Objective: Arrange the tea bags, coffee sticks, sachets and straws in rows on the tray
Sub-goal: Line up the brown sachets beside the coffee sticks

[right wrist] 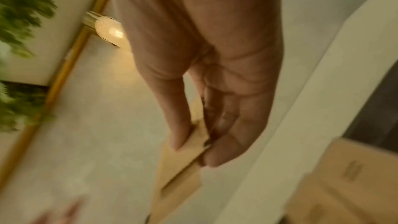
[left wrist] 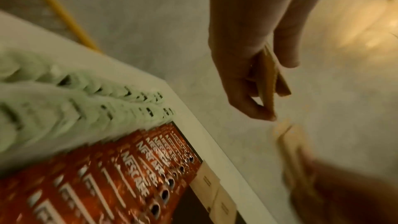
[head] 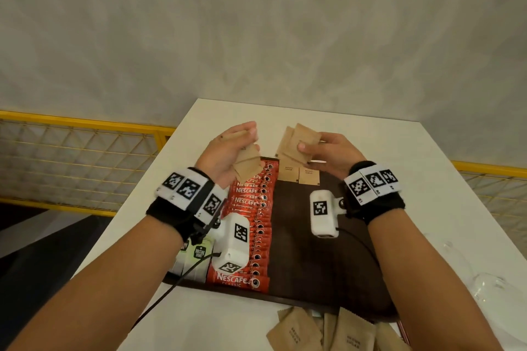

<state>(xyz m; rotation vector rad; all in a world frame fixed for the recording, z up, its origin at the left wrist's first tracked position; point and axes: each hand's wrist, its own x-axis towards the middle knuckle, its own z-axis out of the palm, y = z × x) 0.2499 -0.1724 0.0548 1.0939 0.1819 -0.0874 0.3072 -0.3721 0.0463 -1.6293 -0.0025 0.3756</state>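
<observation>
A dark brown tray [head: 313,251] lies on the white table [head: 413,168]. On it a row of red coffee sticks [head: 251,225] runs front to back, with pale green tea bags [head: 196,256] to their left. Two brown sugar sachets [head: 299,175] lie flat at the tray's far end. Above that end my left hand [head: 236,145] grips a few brown sachets [left wrist: 269,74]. My right hand [head: 328,151] pinches a fanned bunch of brown sachets [head: 296,141] between thumb and fingers [right wrist: 178,125].
More loose brown sachets [head: 328,330] lie on the table in front of the tray. Clear plastic wrapping [head: 484,285] sits at the right edge. A yellow mesh railing [head: 79,148] runs behind the table on both sides.
</observation>
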